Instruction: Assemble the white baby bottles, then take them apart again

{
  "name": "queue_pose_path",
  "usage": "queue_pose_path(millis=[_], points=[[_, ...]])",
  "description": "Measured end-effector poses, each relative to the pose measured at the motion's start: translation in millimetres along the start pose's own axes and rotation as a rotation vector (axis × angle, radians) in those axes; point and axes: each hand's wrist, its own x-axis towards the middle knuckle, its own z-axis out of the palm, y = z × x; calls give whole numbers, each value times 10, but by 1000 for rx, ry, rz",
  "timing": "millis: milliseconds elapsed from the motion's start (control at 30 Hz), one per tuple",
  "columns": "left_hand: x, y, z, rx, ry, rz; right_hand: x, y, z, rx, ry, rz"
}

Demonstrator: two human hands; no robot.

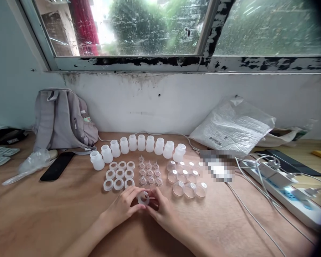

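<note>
Near the front middle of the table, a translucent white bottle collar ring (pixel 140 201) is held up between my two hands. My left hand (pixel 123 203) grips its left side with thumb and fingers. My right hand (pixel 163 207) closes on its right side, and its fingers partly hide the opening. Whether a nipple sits inside the ring is too small to tell. Just beyond my left hand lie several matching collar rings (pixel 118 183) in rows. Clear bottle nipples (pixel 151 180) stand in the middle. Clear round caps (pixel 189 191) lie to the right.
Several frosted bottles (pixel 141 142) stand open in an arc behind the parts. At left are a grey backpack (pixel 61 117), a black phone (pixel 57 166) and a plastic bag (pixel 33 164). A power strip (pixel 286 194) with cables and a silvery mailer (pixel 230 125) lie right.
</note>
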Motion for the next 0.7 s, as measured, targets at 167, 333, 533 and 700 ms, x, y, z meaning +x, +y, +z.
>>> queue_pose_path(millis=[167,333,533,700], points=[[-114,-119,-94,142,22,27,-32,-61,58,26,-71,16],[-270,-477,-433,397,298,-220,-19,6,3,-148,72,17],[-471,-1050,-628,586,298,-575,7,67,-20,-245,122,16],[-507,-1018,-610,629,279,-615,16,45,-18,-250,129,11]])
